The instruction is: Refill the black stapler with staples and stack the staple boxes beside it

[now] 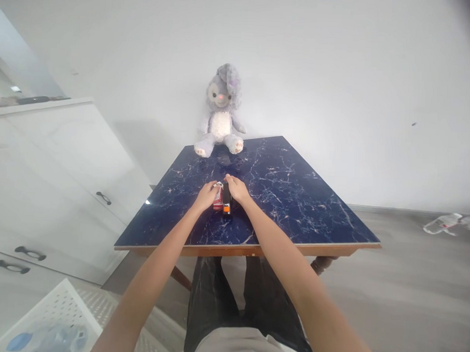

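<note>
My left hand [207, 196] is closed on the side of a small red-and-white box [218, 200] near the middle of the table. Right beside the box is a long, narrow black object with an orange patch [226, 202] at its near end; its kind is too small to make out. My right hand [237, 189] has its fingers closed around the far part of that black object. Both things are side by side over the dark blue marbled tabletop [296, 199]. My fingers partly hide their far ends.
A grey plush rabbit [221, 121] sits at the table's back edge against the white wall. White cabinets [63, 179] with dark handles stand at the left. A white perforated basket [68, 306] with clear plastic items is at the lower left. Plastic bags [449, 221] lie on the floor at right.
</note>
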`<state>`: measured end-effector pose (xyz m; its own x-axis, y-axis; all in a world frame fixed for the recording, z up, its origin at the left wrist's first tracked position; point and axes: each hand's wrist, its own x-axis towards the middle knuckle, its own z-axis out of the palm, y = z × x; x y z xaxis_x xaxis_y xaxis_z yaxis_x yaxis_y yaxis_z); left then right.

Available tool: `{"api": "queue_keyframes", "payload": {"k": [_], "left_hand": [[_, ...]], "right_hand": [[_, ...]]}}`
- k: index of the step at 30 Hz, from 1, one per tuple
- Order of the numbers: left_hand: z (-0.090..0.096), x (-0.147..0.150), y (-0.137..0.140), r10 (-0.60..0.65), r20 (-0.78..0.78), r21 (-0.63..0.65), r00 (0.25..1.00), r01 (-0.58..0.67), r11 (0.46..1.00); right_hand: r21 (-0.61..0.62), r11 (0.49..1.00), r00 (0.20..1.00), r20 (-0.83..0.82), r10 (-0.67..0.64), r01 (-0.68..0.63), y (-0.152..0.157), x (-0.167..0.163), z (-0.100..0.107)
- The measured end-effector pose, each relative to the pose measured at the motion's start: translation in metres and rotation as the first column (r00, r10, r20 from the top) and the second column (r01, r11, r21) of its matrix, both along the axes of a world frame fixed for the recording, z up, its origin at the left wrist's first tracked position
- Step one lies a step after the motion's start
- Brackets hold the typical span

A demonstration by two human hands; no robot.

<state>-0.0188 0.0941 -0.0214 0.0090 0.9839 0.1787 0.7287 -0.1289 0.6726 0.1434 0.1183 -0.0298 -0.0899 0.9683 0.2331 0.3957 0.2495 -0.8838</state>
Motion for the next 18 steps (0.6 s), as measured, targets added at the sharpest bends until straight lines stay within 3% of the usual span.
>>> {"api": "queue_keyframes", "payload": {"k": [5, 11, 18], "left_hand": [[0.005, -0.004, 0.017, -0.097, -0.012, -0.052, 0.995, 0.097, 0.994], [0.010, -0.015, 0.023, -0.160, -0.179, -0.066, 0.971, 0.150, 0.986], [0.019, -0.002, 0.038, -0.245, -0.289, -0.065, 0.926, 0.236, 0.970]], "right_hand": [[-0.001, 1.000, 1.000, 0.001, 0.012, -0.012, 0.002, 0.000, -0.002], [-0.005, 1.000, 1.000, 0.014, 0.001, -0.001, 0.003, -0.001, -0.004], [0.001, 1.000, 1.000, 0.009, 0.014, -0.014, 0.002, 0.000, 0.000]]}}
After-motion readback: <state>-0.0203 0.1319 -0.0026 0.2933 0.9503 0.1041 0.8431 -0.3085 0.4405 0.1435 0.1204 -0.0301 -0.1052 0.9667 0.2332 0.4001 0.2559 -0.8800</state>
